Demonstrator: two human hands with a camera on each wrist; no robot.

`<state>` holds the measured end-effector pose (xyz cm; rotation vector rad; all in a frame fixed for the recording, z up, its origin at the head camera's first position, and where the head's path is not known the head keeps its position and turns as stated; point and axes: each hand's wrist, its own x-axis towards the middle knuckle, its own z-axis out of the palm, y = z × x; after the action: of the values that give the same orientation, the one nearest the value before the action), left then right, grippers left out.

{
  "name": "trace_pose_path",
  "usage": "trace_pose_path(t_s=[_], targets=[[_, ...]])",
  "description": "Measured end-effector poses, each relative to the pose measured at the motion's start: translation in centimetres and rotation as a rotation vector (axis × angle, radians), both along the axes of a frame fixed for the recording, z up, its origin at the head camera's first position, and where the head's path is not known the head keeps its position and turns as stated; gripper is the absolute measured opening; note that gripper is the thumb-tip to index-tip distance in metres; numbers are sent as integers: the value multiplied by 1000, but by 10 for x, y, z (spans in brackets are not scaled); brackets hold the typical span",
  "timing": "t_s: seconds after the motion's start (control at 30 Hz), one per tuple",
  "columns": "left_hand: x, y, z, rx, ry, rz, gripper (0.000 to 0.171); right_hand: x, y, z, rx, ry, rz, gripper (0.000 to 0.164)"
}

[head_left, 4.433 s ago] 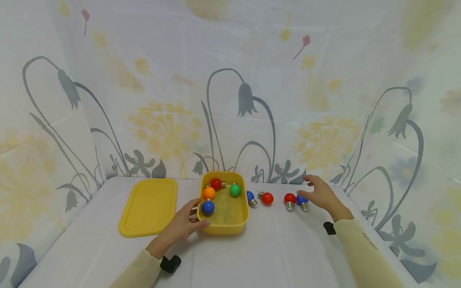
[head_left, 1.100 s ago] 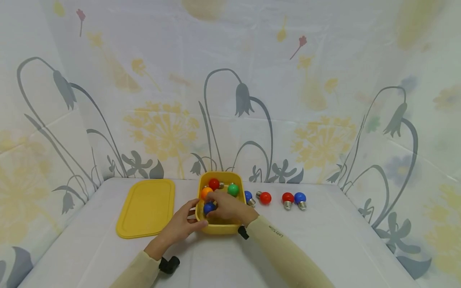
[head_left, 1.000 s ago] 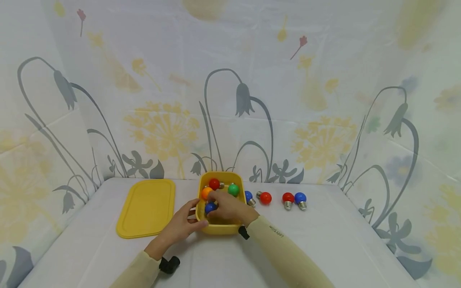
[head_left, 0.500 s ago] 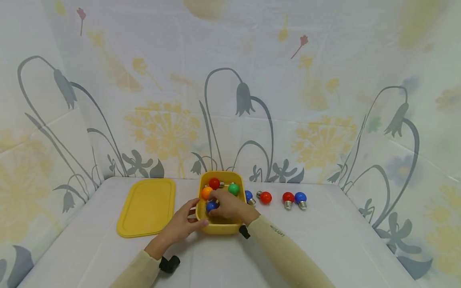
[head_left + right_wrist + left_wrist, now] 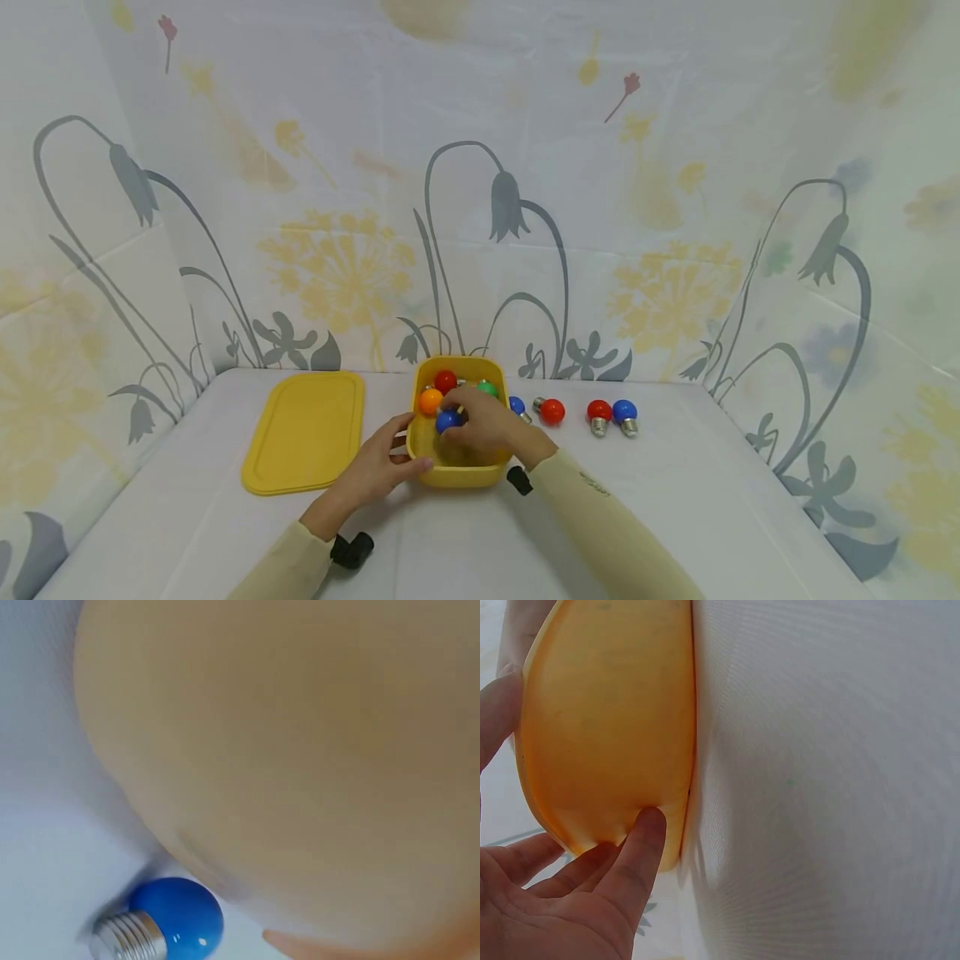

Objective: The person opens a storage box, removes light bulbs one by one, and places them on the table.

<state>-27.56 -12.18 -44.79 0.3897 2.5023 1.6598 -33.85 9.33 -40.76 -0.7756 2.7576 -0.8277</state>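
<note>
My right hand point(image 5: 483, 425) reaches into a yellow plastic box point(image 5: 459, 477) and pinches a blue light bulb point(image 5: 448, 421). My left hand point(image 5: 375, 462) holds the box at its near left corner. In the left wrist view, fingertips press the yellow wall point(image 5: 615, 727) from outside. Also in the box are a red bulb point(image 5: 446, 382), an orange bulb point(image 5: 431, 402) and a green bulb point(image 5: 487, 388), partly behind my right hand. The box wall fills most of the right wrist view, hiding my grip; a blue bulb point(image 5: 180, 919) with a metal screw base lies outside it.
Right of the box on the white table point(image 5: 450, 542) lie a blue bulb point(image 5: 517, 406), a red bulb point(image 5: 552, 412), another red bulb point(image 5: 599, 412) and another blue bulb point(image 5: 625, 412). A yellow lid point(image 5: 303, 433) lies flat at left. Flower-patterned cloth point(image 5: 480, 275) stands behind.
My right hand has come from the bulbs at right into the box and taken hold of the blue bulb, shifting it right and farther back. My left hand stays at the box.
</note>
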Motion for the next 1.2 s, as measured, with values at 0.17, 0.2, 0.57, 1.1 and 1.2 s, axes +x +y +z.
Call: trace_pose_path(t_s=[0.17, 0.2, 0.57, 1.1, 1.2], targets=[[0, 0, 1, 0, -2, 6, 82, 0, 8, 8, -19, 62, 23, 38], [0, 0, 1, -6, -6, 7, 83, 0, 10, 10, -30, 73, 30, 38], [-2, 0, 1, -15, -9, 16, 84, 10, 47, 27, -164, 198, 15, 38], [-1, 1, -1, -17, -17, 5, 85, 30, 111, 21, -231, 297, -146, 43], [-2, 1, -2, -14, -15, 2, 85, 34, 119, 18, -249, 306, -156, 42]])
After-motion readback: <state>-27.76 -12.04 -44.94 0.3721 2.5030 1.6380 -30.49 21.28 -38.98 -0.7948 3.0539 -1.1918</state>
